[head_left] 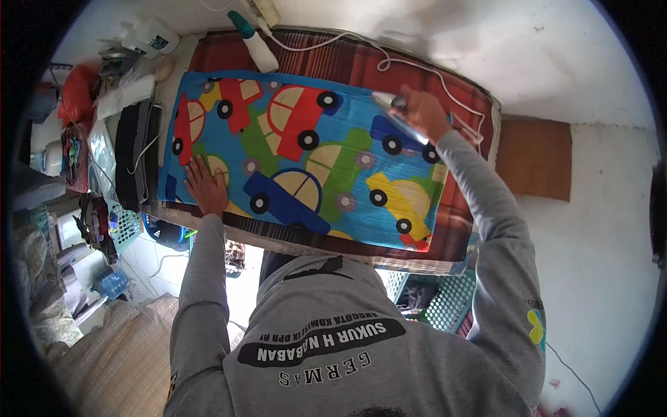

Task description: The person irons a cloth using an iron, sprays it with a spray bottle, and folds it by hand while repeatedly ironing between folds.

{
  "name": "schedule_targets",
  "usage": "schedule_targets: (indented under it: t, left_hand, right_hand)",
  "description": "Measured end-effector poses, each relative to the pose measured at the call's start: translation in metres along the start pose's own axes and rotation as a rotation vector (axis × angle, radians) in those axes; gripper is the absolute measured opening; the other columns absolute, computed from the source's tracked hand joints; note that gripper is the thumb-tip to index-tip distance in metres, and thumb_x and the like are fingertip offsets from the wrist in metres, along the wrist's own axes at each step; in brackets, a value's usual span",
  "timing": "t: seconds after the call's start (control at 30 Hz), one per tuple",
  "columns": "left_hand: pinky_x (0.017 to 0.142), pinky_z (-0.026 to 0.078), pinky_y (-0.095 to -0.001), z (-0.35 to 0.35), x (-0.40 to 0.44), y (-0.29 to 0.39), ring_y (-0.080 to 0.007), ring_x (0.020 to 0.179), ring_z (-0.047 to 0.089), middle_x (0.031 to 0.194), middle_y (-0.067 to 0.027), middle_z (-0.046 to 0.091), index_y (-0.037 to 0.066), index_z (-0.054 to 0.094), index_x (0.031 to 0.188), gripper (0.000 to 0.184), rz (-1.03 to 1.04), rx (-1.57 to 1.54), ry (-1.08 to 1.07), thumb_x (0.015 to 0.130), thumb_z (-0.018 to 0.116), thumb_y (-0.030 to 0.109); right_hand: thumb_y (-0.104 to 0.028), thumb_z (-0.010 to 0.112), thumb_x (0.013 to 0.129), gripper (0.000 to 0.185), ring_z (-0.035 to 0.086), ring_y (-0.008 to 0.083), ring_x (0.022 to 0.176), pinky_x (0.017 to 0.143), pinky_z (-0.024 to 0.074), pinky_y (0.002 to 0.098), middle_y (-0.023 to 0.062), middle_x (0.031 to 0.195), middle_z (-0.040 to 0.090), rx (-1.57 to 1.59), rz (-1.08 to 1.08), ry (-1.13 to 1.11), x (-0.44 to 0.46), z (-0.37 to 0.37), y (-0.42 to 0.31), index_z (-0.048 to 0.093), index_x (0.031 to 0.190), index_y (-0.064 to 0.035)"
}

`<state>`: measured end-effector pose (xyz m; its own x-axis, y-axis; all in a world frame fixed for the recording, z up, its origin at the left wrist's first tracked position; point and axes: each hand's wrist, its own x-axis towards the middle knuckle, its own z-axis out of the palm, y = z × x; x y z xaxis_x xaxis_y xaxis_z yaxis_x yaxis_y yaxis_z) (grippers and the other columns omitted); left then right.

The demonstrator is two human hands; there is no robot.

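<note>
Left hand [207, 186] palm down on the left part of the car-print cloth [361, 139], fingers straight and a bit spread, gripping nothing. Right hand [422, 115] up at the far right part of the cloth, fingers wrapped round the handle of an iron [383, 103]; the iron's pointed end faces the far left. Can't tell whether the whole soleplate touches the cloth.

Cloth lies spread out on the desk, over a red plaid cover [467, 187]. Blue ground; red, green, yellow and dark blue cars. Cover shows past it at the far side and right.

White bottle [260, 54] with green top at the cloth's far edge, left of the iron. White cord [427, 66] runs along the far side, loops once, comes down on the right near the right wrist; its join to the iron isn't clear.

Left of the cloth: dark folded clothes [132, 156], white jug [149, 37] farther back. Green basket [448, 302] below the near right edge. Brown panel [535, 160] against the wall, right.
</note>
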<state>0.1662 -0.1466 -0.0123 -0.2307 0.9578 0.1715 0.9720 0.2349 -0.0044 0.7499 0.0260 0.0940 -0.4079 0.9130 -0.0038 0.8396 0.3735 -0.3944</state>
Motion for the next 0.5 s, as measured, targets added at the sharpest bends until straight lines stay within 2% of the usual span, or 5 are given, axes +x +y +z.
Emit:
schedule_targets:
  t: [0.07,0.13,0.2,0.3,0.5]
  left_hand:
    - [0.127,0.021,-0.0656,0.002,0.000,-0.003,-0.0416,0.162,0.025,0.176,-0.0174,0.028,0.010,0.030,0.170,0.072,0.019,-0.002,0.001,0.109,0.047,0.043]
    - [0.127,0.021,-0.0650,0.005,0.001,-0.003,-0.0414,0.162,0.026,0.176,-0.0173,0.029,0.010,0.031,0.170,0.072,-0.001,0.026,-0.011,0.108,0.048,0.042]
    - [0.127,0.022,-0.0654,0.008,0.001,-0.006,-0.0416,0.162,0.026,0.176,-0.0174,0.029,0.010,0.031,0.170,0.072,0.005,0.036,-0.002,0.108,0.048,0.042]
    - [0.125,0.024,-0.0661,0.015,0.001,-0.011,-0.0418,0.161,0.028,0.176,-0.0182,0.029,0.010,0.031,0.169,0.072,0.012,0.070,-0.008,0.108,0.048,0.043]
    - [0.124,0.026,-0.0665,0.025,0.002,0.008,-0.0435,0.160,0.029,0.174,-0.0206,0.031,0.008,0.034,0.168,0.071,0.009,0.166,-0.033,0.107,0.051,0.041]
  right_hand:
    - [-0.041,0.078,0.092,0.043,0.074,0.0451,0.090,0.079,0.0562,0.0577,0.0204,0.094,0.076,0.051,-0.038,-0.059,-0.001,-0.012,0.025,0.062,0.113,-0.0066]
    - [-0.043,0.077,0.092,0.047,0.074,0.0442,0.092,0.081,0.0566,0.0565,0.0220,0.097,0.076,0.060,0.007,-0.387,-0.027,-0.027,-0.001,0.065,0.118,-0.0053]
    - [-0.041,0.077,0.093,0.055,0.076,0.0394,0.093,0.083,0.0586,0.0551,0.0240,0.098,0.075,0.161,-0.167,-0.525,-0.083,0.008,-0.008,0.064,0.131,-0.0033]
    - [-0.040,0.073,0.099,0.052,0.076,0.0377,0.083,0.075,0.0626,0.0507,0.0196,0.090,0.075,-0.013,-0.260,-0.493,-0.152,0.017,-0.042,0.060,0.134,-0.0036]
    - [-0.046,0.074,0.097,0.048,0.076,0.0430,0.089,0.076,0.0585,0.0542,0.0232,0.095,0.076,-0.023,0.310,-0.105,-0.184,-0.007,0.043,0.059,0.118,-0.0054]
